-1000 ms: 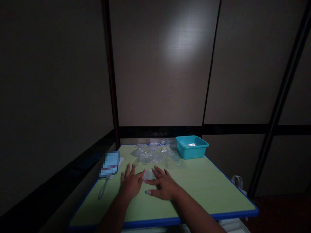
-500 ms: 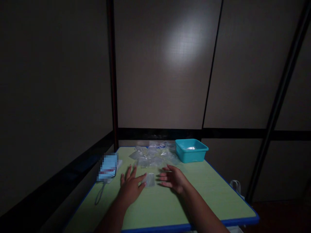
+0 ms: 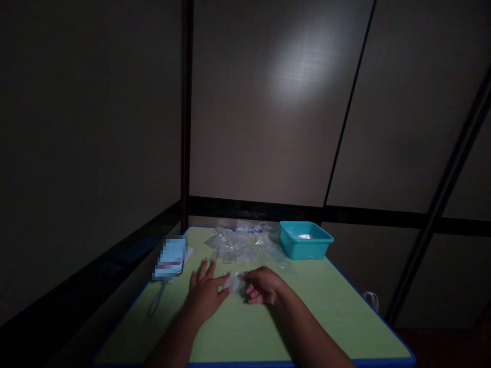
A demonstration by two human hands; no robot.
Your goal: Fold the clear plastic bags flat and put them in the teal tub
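A small clear plastic bag lies flat on the green table between my hands. My left hand is spread on the tabletop, with its thumb and index finger touching the bag's left edge. At the opposite edge, the index finger and thumb of my right hand pinch the bag near its upper right corner; the other fingers curl underneath. Just beyond my hands, a loose heap of clear plastic bags spreads toward the back of the table.
A turquoise plastic basin with something shiny and clear inside stands at the back right. Near the left edge is a phone, partly pixelated, with a strap loop. Dark panelled walls rise behind and left of the table.
My right hand has closed from a loose open shape to a pinch on the small bag's right side. My left hand keeps its place. The view has tilted slightly.
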